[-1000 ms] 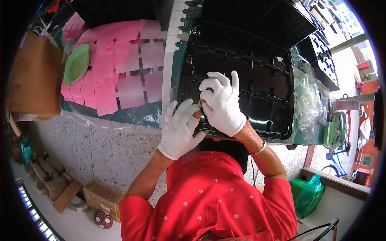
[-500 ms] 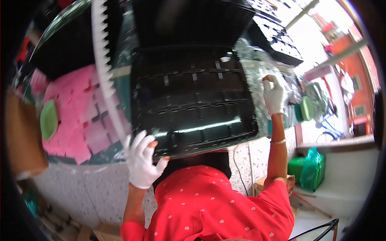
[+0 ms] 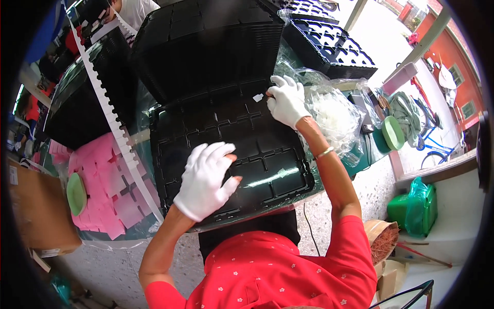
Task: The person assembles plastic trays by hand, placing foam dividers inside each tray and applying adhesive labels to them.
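Black tray [image 3: 242,139] lies on the table [image 3: 100,236] right in front of us; our left hand [image 3: 206,180] is over its near-left part, fingers loosely spread, nothing gripped. Our right hand [image 3: 288,100] is at its right edge beside a small white scrap [image 3: 258,98], fingers curled, can't tell if they're pinching anything. Far left, brown carton [image 3: 36,206] carries a white label [image 3: 50,253], print too small to read.

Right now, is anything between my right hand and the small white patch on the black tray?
Nothing visible; just bare black tray shows between your right hand and the white patch. The clear plastic bag lies right of the hand.
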{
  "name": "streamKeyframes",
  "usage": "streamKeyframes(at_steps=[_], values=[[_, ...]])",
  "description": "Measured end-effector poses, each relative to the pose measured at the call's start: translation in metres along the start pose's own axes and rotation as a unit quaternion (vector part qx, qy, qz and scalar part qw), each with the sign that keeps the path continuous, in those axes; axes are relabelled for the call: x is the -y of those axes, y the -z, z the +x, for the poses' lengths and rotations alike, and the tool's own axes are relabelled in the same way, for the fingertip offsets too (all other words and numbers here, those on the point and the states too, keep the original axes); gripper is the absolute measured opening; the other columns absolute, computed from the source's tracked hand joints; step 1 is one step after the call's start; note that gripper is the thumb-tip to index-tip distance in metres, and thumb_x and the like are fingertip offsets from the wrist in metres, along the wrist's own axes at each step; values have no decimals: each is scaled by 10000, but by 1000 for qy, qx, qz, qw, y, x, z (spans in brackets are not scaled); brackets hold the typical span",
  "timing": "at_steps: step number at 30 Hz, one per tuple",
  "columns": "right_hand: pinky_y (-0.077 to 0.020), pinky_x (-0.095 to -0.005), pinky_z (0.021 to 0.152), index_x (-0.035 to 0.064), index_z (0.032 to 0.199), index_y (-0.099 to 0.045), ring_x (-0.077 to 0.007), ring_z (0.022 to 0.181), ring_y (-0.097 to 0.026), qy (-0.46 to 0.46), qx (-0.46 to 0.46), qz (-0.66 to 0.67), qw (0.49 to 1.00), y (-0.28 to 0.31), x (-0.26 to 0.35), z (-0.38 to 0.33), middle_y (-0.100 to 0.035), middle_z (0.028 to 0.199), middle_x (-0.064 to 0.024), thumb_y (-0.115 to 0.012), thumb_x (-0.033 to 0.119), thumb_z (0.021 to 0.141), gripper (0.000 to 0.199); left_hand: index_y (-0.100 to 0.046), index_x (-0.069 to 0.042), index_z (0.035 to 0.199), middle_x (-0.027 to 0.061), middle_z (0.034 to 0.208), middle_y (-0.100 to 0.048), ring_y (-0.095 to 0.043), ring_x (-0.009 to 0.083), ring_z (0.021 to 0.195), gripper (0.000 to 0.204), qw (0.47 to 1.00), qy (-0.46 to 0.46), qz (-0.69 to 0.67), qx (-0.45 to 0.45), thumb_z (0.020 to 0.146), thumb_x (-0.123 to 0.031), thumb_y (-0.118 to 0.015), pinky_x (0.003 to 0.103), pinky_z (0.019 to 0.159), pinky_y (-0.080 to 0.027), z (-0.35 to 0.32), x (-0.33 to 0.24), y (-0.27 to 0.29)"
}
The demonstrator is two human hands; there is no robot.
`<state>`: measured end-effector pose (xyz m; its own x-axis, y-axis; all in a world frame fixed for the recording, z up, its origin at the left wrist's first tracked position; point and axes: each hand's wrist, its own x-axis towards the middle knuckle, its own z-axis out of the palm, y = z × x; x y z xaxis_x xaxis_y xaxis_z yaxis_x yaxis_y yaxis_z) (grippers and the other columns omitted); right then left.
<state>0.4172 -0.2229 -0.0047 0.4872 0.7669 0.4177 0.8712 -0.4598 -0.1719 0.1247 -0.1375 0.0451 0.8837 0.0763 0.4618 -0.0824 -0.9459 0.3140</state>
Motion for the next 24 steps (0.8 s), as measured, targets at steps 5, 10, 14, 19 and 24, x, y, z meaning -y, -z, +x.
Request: streamKeyframes(at_steps=[5,10,14,19,24], values=[[-288,-609,1078,134,902,-747,-392,1374,-384,-15,45,-5,999,-19,0,20,-499,1456,-102,-640,176,756,186,-632,10,1112,166,1292,-587,-524,353,1238,391,998,29,-21,44,815,-227,-724,449,1086,-384,56,32,-42],[-284,-624,1085,158,876,-757,-404,1408,-345,-35,92,38,994,-29,-6,28,-459,1502,-76,-616,188,775,177,-614,3,1184,161,1364,-533,-476,330,1293,468,996,45,26,71,845,-304,-714,454,1116,-345,97,57,-76],[-223,-677,1108,196,898,-777,-390,1431,-313,-47,110,91,989,-34,-16,27,-422,1532,-22,-615,217,801,190,-560,-22,1269,135,1324,-552,-489,300,1281,568,990,41,65,119,848,-372,-709,488,1147,-281,118,61,-88],[-228,-685,1104,210,910,-780,-365,1437,-321,-52,110,98,988,-29,-17,25,-421,1534,-10,-598,213,818,204,-568,-28,1230,120,1219,-584,-521,279,1217,563,988,27,92,124,828,-390,-724,481,1119,-310,131,63,-98],[-257,-641,1097,199,894,-764,-327,1437,-328,-47,110,65,991,-21,-9,22,-434,1531,-18,-569,182,823,208,-572,-25,1215,122,1156,-589,-536,275,1169,546,987,9,125,101,827,-380,-720,481,1105,-321,130,59,-105]])
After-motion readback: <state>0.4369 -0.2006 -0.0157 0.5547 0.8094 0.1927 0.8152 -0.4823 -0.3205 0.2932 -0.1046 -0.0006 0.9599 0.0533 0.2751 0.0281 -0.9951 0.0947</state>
